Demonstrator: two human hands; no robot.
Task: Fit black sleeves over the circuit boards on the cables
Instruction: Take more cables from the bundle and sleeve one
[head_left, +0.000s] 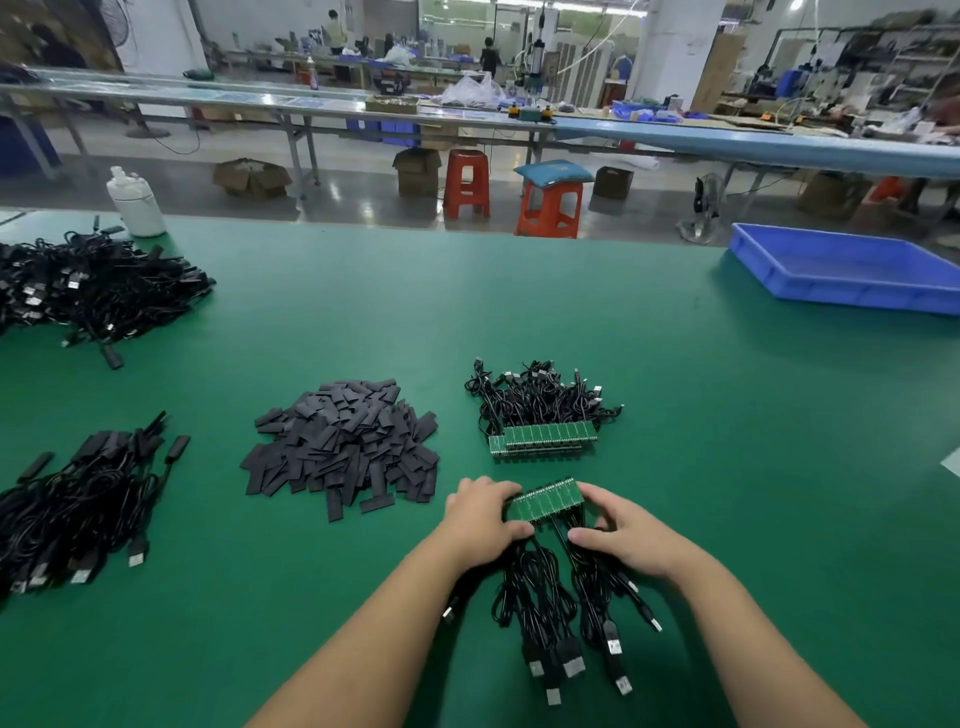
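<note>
Near the bench's front edge: left hand and right hand gripping the circuit-board strip by its ends, cables trailing toward the edge; open green all round.

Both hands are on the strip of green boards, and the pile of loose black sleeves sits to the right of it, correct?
Not quite. In the head view both hands, left and right, do hold the strip of green boards, but the pile of loose black sleeves lies to its left.
</note>
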